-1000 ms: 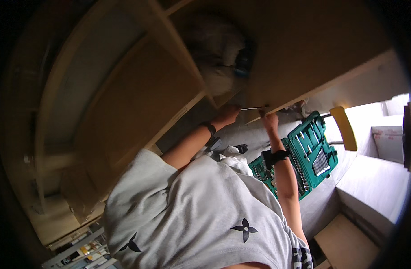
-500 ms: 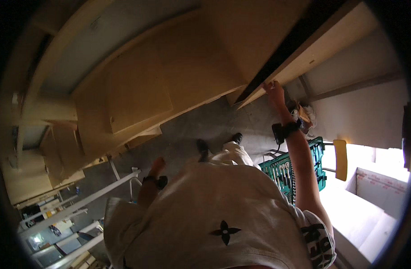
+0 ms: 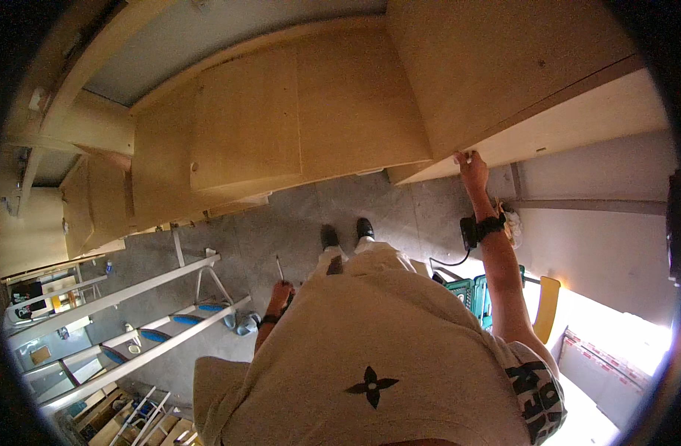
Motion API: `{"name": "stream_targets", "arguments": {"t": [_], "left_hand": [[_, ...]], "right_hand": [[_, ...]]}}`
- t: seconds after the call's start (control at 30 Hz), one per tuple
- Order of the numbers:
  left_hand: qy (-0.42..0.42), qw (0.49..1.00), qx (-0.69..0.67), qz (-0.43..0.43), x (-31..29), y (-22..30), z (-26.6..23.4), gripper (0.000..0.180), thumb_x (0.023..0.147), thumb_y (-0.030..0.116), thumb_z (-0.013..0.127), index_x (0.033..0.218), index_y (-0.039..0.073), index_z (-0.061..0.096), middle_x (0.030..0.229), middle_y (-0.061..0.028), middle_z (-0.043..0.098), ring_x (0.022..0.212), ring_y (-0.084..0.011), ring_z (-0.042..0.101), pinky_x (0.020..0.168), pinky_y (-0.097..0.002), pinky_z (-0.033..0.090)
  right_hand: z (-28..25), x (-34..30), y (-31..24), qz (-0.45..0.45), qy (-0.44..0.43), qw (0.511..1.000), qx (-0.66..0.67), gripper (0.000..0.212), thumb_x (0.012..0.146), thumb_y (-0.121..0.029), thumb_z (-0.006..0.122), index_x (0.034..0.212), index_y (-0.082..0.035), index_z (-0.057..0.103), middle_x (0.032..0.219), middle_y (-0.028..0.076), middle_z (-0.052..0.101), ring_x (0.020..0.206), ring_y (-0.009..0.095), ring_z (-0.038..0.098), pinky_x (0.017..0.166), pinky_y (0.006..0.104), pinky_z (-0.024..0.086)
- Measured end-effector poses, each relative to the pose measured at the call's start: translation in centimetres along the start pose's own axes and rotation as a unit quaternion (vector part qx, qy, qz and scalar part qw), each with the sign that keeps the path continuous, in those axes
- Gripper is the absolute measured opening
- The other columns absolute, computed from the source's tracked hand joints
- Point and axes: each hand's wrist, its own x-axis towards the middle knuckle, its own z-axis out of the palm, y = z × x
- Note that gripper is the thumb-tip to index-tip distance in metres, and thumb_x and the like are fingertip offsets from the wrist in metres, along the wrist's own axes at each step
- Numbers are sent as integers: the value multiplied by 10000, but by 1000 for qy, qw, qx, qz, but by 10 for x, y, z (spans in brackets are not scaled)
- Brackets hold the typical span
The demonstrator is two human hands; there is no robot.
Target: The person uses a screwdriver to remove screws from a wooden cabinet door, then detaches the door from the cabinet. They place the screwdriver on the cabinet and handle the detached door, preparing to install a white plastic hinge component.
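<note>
1. Right hand (image 3: 472,165) is up high, fingers curled over the lower front edge of the big pale wooden cabinet panel (image 3: 504,82), gripping that edge where the light underside begins.
2. Left hand (image 3: 281,293) is down by the hip, fist closed round the handle of a thin metal-shafted screwdriver (image 3: 279,269); the shaft points up and away from the body, over the grey concrete floor (image 3: 296,215).
3. What's changed: a second ago both hands were together at the panel's edge, the screwdriver held level against it. Half a second back the left had already dropped away, and now it hangs low with the tool plainly in view.
4. The right has stayed on the panel's edge throughout.
5. Right arm is stretched nearly straight, up and forward, a black wrist strap (image 3: 483,227) with a cable trailing from it.
6. Left forearm is bent close to the grey T-shirt (image 3: 370,349), mostly hidden behind it.
7. Below the right arm sits the green open socket-set case (image 3: 474,293), only a corner showing now, beside a yellow curved handle (image 3: 545,305).
8. Two black shoes (image 3: 346,233) stand on the floor; a pale metal stepladder (image 3: 132,312) lies off to the left.
</note>
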Motion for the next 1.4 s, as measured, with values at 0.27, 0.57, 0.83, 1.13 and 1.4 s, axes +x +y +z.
{"name": "stream_targets", "arguments": {"t": [0.27, 0.57, 0.83, 1.13, 1.4], "left_hand": [[1, 990, 39, 139, 30, 128, 47, 127, 845, 102, 629, 861, 5, 549, 789, -111, 602, 720, -212, 596, 668, -329, 497], [4, 988, 4, 157, -78, 269, 156, 253, 800, 277, 679, 896, 44, 652, 669, -17, 596, 588, -103, 547, 530, -270, 453], [48, 955, 154, 247, -100, 332, 134, 359, 855, 374, 524, 1103, 129, 609, 1030, -125, 640, 870, -293, 634, 741, -372, 502], [-122, 898, -75, 416, -56, 310, 23, 277, 861, 300, 590, 987, 54, 601, 920, -86, 632, 740, -189, 607, 621, -316, 507], [-59, 943, -328, -6, -64, 321, 19, 389, 872, 357, 570, 1107, 47, 570, 1030, -123, 631, 924, -248, 627, 766, -360, 527]], "right_hand": [[100, -56, 58, 89, -426, 888, -149, 440, 788, -282, 691, 1110, -22, 544, 964, 191, 628, 846, 239, 628, 732, 365, 504], [131, -132, -154, -251, -708, 640, 162, 427, 816, -238, 678, 1162, -40, 524, 973, 88, 627, 911, 150, 595, 784, 299, 493], [80, -162, -272, -173, -687, 682, 180, 96, 792, -62, 629, 784, -42, 535, 616, 40, 520, 529, 108, 501, 483, 281, 403], [49, -89, -314, -14, -499, 818, 287, 176, 803, -151, 671, 752, -4, 587, 564, 45, 514, 479, 137, 484, 431, 281, 369], [74, 107, -364, -105, -349, 917, 163, 261, 857, -226, 615, 987, -3, 577, 870, 94, 585, 633, 180, 524, 527, 315, 422]]}}
